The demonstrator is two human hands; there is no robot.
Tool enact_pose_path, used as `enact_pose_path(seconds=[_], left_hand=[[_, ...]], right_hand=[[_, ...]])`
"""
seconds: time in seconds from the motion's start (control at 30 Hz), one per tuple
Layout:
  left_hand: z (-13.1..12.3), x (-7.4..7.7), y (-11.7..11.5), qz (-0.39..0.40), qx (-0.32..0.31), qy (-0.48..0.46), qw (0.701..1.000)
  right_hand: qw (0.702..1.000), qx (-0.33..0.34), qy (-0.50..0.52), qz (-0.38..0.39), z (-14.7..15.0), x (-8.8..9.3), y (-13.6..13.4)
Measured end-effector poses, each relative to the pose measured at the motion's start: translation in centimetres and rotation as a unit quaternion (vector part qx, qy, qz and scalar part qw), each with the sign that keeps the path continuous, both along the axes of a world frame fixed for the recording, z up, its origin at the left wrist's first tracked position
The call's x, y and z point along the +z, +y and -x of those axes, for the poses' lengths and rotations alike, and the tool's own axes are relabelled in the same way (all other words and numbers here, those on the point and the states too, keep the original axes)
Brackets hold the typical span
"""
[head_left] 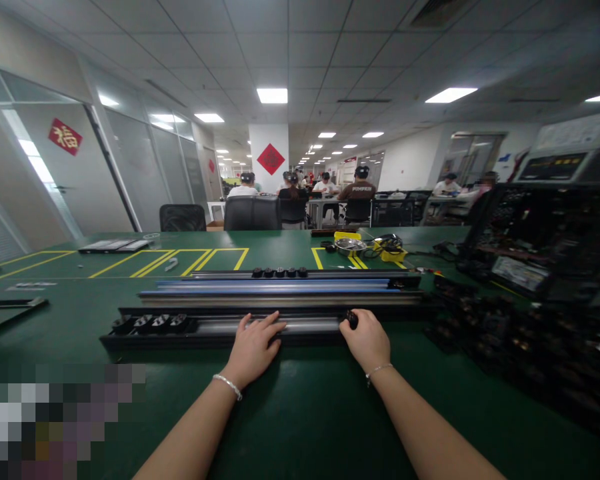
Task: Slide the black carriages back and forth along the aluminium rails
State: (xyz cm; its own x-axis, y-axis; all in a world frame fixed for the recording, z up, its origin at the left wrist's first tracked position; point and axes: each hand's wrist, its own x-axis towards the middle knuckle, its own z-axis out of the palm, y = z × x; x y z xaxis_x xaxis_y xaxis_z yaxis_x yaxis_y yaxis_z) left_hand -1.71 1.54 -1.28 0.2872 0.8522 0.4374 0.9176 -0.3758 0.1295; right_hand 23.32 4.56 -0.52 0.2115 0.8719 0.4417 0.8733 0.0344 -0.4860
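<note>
A long black channel with a silver inner strip (310,326) lies across the green table in front of me. My left hand (253,348) rests on it with fingers spread, holding nothing. Toward the channel's right part, my right hand (369,339) pinches a small black round part (351,320) at the strip; whether this part touches the strip is hidden by my fingers. Several small black parts with shiny tops (155,323) sit in a row at the channel's left end.
Behind the channel lie blue-and-silver strips (280,287) and another rail bearing several black rollers (280,272). A dark heap of small parts (520,333) is at right, below a black rack (520,227). Farther back stands a metal bowl (350,247). People sit beyond.
</note>
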Motion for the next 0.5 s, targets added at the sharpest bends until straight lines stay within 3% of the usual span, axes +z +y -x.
enact_pose_path(seconds=[0.5], left_hand=[[-0.12, 0.20, -0.11, 0.006, 0.003, -0.001, 1.000]], right_hand=[[0.998, -0.031, 0.014, 0.045, -0.50, 0.67, -0.25]])
